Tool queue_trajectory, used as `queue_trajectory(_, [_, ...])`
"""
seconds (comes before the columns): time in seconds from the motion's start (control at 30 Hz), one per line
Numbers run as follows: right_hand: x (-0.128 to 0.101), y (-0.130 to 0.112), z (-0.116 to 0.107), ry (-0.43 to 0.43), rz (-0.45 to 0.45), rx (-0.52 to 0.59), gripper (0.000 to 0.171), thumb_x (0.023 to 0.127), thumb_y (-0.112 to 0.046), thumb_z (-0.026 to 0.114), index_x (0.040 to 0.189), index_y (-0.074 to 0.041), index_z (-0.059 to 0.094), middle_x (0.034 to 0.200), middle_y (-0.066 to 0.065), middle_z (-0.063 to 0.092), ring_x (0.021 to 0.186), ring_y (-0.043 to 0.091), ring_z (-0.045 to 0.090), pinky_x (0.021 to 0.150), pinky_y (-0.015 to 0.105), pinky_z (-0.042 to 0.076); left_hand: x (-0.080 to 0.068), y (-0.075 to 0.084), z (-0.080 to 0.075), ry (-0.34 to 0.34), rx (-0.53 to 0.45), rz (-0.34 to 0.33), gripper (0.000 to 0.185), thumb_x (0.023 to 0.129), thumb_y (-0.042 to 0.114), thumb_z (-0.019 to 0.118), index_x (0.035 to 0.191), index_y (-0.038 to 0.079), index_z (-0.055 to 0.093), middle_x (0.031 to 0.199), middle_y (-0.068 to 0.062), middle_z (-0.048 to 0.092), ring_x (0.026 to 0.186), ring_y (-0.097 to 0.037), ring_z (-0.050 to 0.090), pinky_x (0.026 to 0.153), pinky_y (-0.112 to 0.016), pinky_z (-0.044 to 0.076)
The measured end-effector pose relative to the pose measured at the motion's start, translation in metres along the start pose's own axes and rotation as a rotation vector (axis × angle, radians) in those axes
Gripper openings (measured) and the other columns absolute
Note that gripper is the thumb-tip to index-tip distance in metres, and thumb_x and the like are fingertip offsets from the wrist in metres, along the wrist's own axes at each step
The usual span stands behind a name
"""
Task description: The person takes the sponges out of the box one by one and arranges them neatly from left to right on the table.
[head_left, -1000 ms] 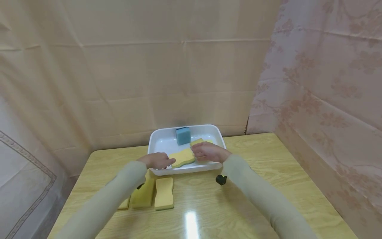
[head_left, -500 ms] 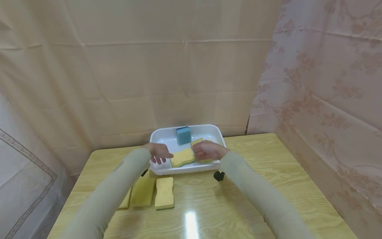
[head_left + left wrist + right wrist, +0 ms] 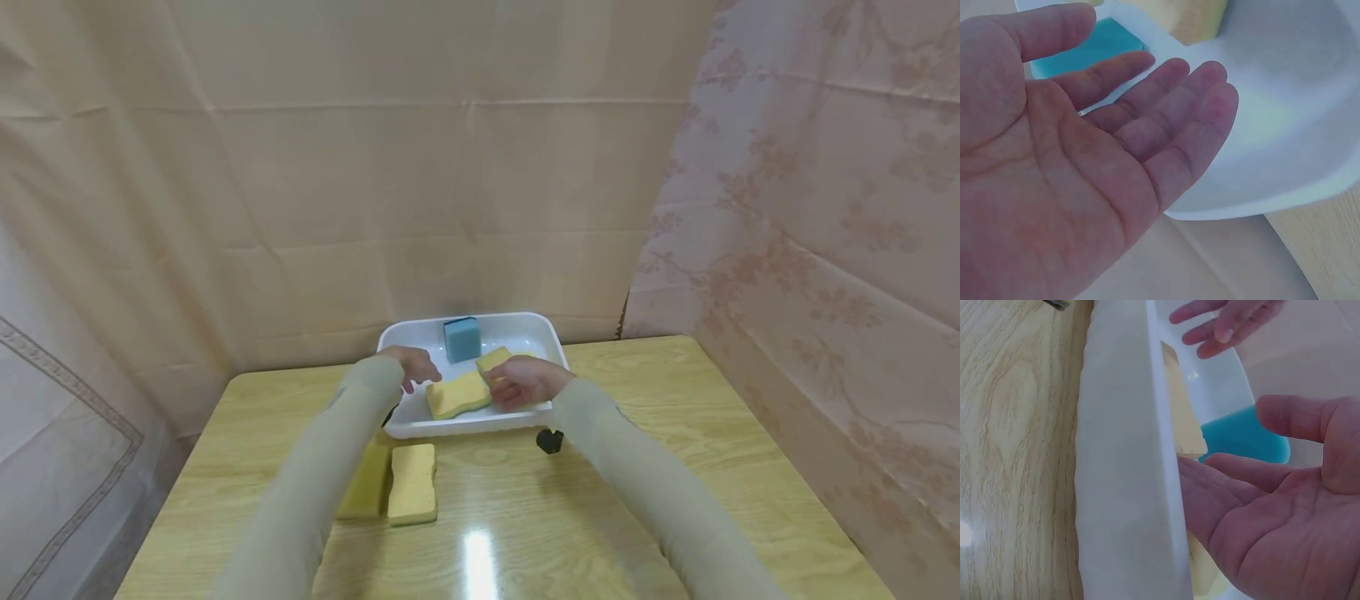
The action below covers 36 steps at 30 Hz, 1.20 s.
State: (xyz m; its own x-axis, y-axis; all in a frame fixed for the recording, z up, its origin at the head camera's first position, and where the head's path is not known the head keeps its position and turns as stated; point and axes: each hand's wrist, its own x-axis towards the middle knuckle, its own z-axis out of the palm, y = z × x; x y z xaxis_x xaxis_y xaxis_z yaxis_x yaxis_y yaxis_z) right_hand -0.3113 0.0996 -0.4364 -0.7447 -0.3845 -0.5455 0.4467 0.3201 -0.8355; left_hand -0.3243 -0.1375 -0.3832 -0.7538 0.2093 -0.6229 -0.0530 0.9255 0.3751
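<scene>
A white tray [image 3: 465, 427] holds a yellow sponge [image 3: 459, 395] lying flat near its front. Behind and right of that one, a second yellow sponge [image 3: 492, 359] is partly covered by my right hand. A blue sponge [image 3: 462, 339] stands upright against the tray's back wall. My left hand [image 3: 415, 364] hovers over the tray's left side, palm bare and fingers loosely extended, as the left wrist view shows. Inside the tray's right part is my right hand [image 3: 528, 381], its relaxed fingertips right by the front yellow sponge's end and its palm bare.
On the wooden table [image 3: 600, 517], in front of the tray, lie a wavy-edged yellow sponge [image 3: 412, 485] and a darker yellow one [image 3: 365, 483] half under the left sleeve. Beneath the right sleeve shows a small black object [image 3: 549, 441]. A beige curtain [image 3: 420, 208] hangs behind the table.
My left hand has moved from the tray's front left rim back and slightly right, over the tray. The right hand has barely shifted. The left sleeve now covers the leftmost table sponge.
</scene>
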Motion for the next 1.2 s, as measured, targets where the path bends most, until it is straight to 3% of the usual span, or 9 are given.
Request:
queue_trajectory(0.33, [-0.002, 0.009, 0.001, -0.016, 0.053, -0.003, 0.039, 0.102, -0.016, 0.057, 0.132, 0.009, 0.054, 0.127, 0.027, 0.064, 0.117, 0.035, 0.064, 0.097, 0.038, 0.054, 0.021, 0.016, 0.008, -0.017, 0.112, 0.051, 0.048, 0.103, 0.035, 0.053, 0.139, 0.004, 0.057, 0.135, -0.015, 0.061, 0.123, -0.032, 0.057, 0.099, -0.041, 0.050])
queue_trajectory(0.47, [-0.001, 0.011, 0.002, -0.044, 0.031, -0.050, 0.040, 0.102, -0.019, 0.056, 0.130, 0.010, 0.057, 0.125, 0.025, 0.066, 0.113, 0.032, 0.066, 0.097, 0.038, 0.053, 0.022, 0.020, 0.010, 0.031, 0.146, 0.068, 0.044, 0.102, 0.034, 0.054, 0.135, 0.005, 0.061, 0.134, -0.015, 0.062, 0.123, -0.033, 0.057, 0.104, -0.044, 0.047])
queue_trajectory(0.6, [0.002, 0.012, 0.004, -0.062, 0.035, -0.085, 0.040, 0.103, -0.021, 0.055, 0.128, 0.009, 0.060, 0.124, 0.022, 0.068, 0.102, 0.023, 0.069, 0.096, 0.036, 0.052, 0.022, 0.024, 0.011, 0.071, 0.182, 0.074, 0.040, 0.099, 0.033, 0.056, 0.127, 0.005, 0.066, 0.126, -0.012, 0.065, 0.116, -0.029, 0.060, 0.100, -0.041, 0.049])
queue_trajectory(0.8, [0.006, 0.014, 0.007, -0.023, 0.033, -0.001, 0.033, 0.102, -0.017, 0.057, 0.125, 0.007, 0.059, 0.116, 0.022, 0.070, 0.101, 0.026, 0.068, 0.086, 0.032, 0.056, 0.024, 0.028, 0.015, 0.053, 0.138, 0.039, 0.045, 0.100, 0.036, 0.055, 0.131, 0.004, 0.064, 0.133, -0.015, 0.062, 0.120, -0.030, 0.059, 0.103, -0.039, 0.048])
queue_trajectory(0.97, [0.008, 0.014, 0.010, -0.013, 0.045, 0.090, 0.033, 0.103, -0.017, 0.056, 0.127, 0.006, 0.057, 0.110, 0.020, 0.070, 0.096, 0.024, 0.068, 0.090, 0.035, 0.056, 0.025, 0.029, 0.019, 0.056, 0.154, 0.040, 0.043, 0.101, 0.036, 0.053, 0.130, 0.006, 0.064, 0.132, -0.013, 0.062, 0.116, -0.028, 0.060, 0.100, -0.038, 0.049])
queue_trajectory(1.03, [0.008, 0.014, 0.012, -0.028, 0.054, 0.125, 0.037, 0.104, -0.019, 0.053, 0.132, 0.007, 0.054, 0.116, 0.021, 0.068, 0.092, 0.023, 0.067, 0.094, 0.037, 0.055, 0.027, 0.028, 0.020, 0.057, 0.171, 0.060, 0.041, 0.101, 0.034, 0.052, 0.125, 0.005, 0.066, 0.130, -0.013, 0.064, 0.114, -0.028, 0.060, 0.097, -0.037, 0.050])
queue_trajectory(1.2, [0.009, 0.012, 0.018, -0.043, 0.037, 0.238, 0.051, 0.107, -0.019, 0.048, 0.149, 0.006, 0.036, 0.154, 0.029, 0.038, 0.120, 0.038, 0.058, 0.106, 0.044, 0.048, 0.031, 0.024, 0.020, 0.058, 0.108, 0.062, 0.034, 0.098, 0.028, 0.054, 0.116, 0.002, 0.067, 0.120, -0.016, 0.066, 0.107, -0.030, 0.061, 0.085, -0.037, 0.053])
